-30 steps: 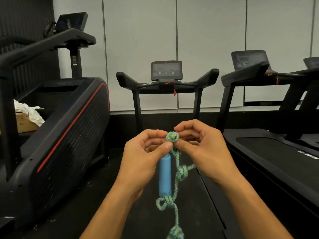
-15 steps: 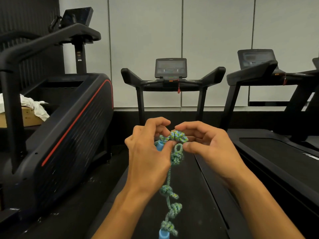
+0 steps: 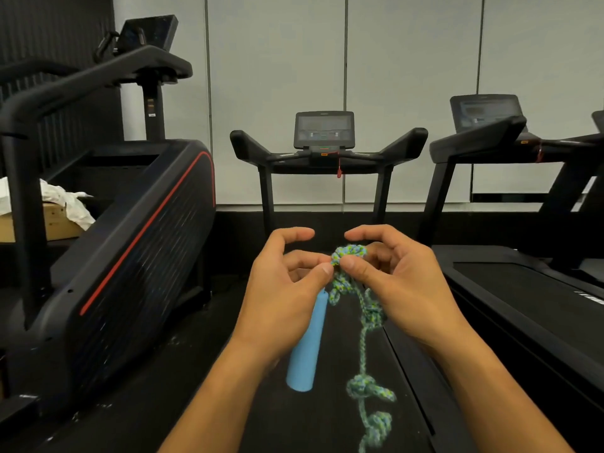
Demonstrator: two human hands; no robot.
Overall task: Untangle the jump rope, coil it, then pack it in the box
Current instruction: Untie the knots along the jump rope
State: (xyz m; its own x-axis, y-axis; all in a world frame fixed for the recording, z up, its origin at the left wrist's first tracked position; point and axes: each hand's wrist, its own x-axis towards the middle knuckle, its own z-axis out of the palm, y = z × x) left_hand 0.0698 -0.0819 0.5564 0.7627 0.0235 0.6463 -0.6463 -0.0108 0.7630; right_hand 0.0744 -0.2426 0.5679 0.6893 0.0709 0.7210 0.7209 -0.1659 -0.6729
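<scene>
Fingers of both hands meet on the top knot of the jump rope [image 3: 348, 256]: the left hand [image 3: 284, 299] pinches it with thumb tip and a curled finger, its index finger lifted free above, and the right hand [image 3: 402, 289] clamps thumb against curled fingers on the same knot from the other side. Beyond the fingers stands a black treadmill [image 3: 327, 152] with a screen on its console, its belt running beneath both hands. Left of the fingers rises a large black machine [image 3: 130, 250] with a red stripe along its side, and behind that a cardboard box [image 3: 55, 222] holds crumpled white paper [image 3: 70, 201]. Right of the fingers stands a second treadmill [image 3: 523, 289]. Below the left fingers a light blue handle [image 3: 309, 348] hangs down past the palm. Below the right fingers the blue-green cord drops toward the belt, with more knots [image 3: 367, 389] tied along it, one under another.
</scene>
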